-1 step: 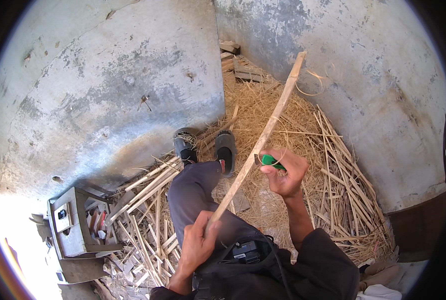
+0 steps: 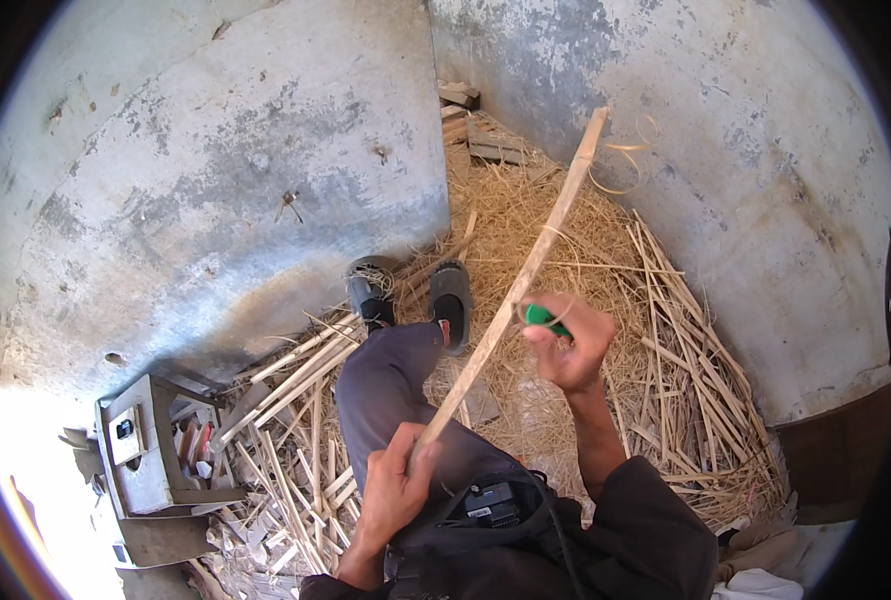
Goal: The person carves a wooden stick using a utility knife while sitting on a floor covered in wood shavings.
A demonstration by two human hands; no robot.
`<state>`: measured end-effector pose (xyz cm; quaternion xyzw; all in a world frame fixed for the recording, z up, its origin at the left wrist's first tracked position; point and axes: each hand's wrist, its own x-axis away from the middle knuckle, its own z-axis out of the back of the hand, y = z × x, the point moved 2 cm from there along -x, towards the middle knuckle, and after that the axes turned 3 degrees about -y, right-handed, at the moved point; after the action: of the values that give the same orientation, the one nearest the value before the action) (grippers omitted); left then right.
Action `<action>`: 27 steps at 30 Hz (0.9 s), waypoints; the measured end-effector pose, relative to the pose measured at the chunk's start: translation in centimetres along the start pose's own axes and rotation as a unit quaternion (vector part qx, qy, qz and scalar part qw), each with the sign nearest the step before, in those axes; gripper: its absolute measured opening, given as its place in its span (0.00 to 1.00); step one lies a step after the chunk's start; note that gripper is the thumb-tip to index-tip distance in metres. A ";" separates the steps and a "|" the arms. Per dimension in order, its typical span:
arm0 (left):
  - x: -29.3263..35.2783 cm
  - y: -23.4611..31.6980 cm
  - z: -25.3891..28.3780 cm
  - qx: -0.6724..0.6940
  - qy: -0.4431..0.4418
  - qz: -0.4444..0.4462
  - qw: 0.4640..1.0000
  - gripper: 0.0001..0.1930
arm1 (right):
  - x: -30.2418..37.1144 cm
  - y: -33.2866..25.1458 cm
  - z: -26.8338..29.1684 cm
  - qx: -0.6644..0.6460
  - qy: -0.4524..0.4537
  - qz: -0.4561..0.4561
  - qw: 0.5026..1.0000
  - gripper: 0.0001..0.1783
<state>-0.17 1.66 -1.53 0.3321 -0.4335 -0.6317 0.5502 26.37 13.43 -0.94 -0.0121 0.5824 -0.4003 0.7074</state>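
Item: long pale wooden strip [image 2: 526,275], running on a slant from lower centre of the frame up to upper right, thin curled shavings [image 2: 626,165] hanging off its far end. Left hand [image 2: 396,490], lower centre, fingers wrapped closed round the strip's near end. Right hand [image 2: 571,345], centre right, fingers curled tight on a green-handled tool [image 2: 546,318] pressed against the strip at mid-length; its blade is hidden, so the cutting edge cannot be made out. Beneath: grey-trousered legs [image 2: 396,395] and two dark shoes [image 2: 411,295] at frame centre, resting on straw and a heap of split slats [image 2: 686,330] spreading to the right; a small grey box with compartments [image 2: 141,450] at lower left; concrete walls [image 2: 216,180] above. Hazards, as judged: the strip lies directly over the thigh, so a slip of the tool toward the body could reach the leg or the gripping left hand; the unsupported far end may flex or snap under pressure, jerking the tool loose; splinters likely on bare palms; loose slats underfoot give poor footing.
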 end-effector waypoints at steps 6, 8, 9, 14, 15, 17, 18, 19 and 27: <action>1.2 -0.6 0.1 -0.018 -0.018 0.029 0.999 0.09 | -1.1 4.8 1.6 0.041 0.056 -0.063 0.996 0.25; 1.6 -0.9 0.2 -0.004 -0.008 0.021 1.000 0.12 | -2.1 5.1 2.1 0.057 0.060 -0.094 0.992 0.23; 1.7 -1.1 0.2 -0.004 -0.008 0.021 1.000 0.12 | -2.6 4.5 1.8 0.046 0.064 -0.088 0.993 0.20; 1.9 -1.7 0.5 -0.015 -0.029 0.053 0.998 0.10 | -2.7 6.0 1.7 0.059 0.064 -0.121 0.989 0.18; 2.0 -1.7 0.7 -0.015 -0.028 0.053 0.998 0.10 | -2.8 6.0 1.5 0.054 0.075 -0.106 0.990 0.18; 2.1 -1.8 0.9 -0.024 -0.025 0.059 0.998 0.10 | -3.1 5.9 1.3 0.046 0.065 -0.106 0.991 0.18; 2.1 -2.0 0.8 -0.023 -0.025 0.059 0.998 0.10 | -3.2 5.9 1.3 0.041 0.054 -0.106 0.992 0.19; 2.0 -2.4 0.6 -0.017 -0.029 0.053 0.998 0.10 | -3.0 6.2 1.3 0.041 0.053 -0.106 0.992 0.19; 0.8 -3.2 -0.6 0.036 -0.029 0.019 0.999 0.20 | 0.5 6.4 -0.6 -0.224 0.006 -0.216 0.950 0.24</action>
<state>-1.10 0.86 -4.60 0.3250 -0.4781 -0.6146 0.5367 29.38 17.72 -4.62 -0.2934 0.6450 -0.4030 0.5792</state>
